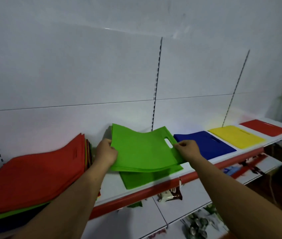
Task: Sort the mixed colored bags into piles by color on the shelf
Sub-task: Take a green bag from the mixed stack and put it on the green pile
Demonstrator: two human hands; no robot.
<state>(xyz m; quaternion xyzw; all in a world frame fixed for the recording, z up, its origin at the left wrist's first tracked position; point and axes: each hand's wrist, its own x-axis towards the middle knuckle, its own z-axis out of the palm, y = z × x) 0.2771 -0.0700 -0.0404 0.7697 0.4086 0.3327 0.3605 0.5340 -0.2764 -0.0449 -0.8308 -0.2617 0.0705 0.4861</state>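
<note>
Plainly, a white shelf (112,188) — red-edged — meets white wall (67,75).

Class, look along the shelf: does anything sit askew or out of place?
Yes. The mixed stack on the left does not lie flat: its far edge curls up against the back wall. The blue pile, yellow pile and red pile lie flat. The left hand and right hand hold green bags.

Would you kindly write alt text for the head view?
The left hand and right hand hold a green bag over a green pile on a shelf. A mixed stack lies left; blue pile, yellow pile and red pile lie right.
</note>
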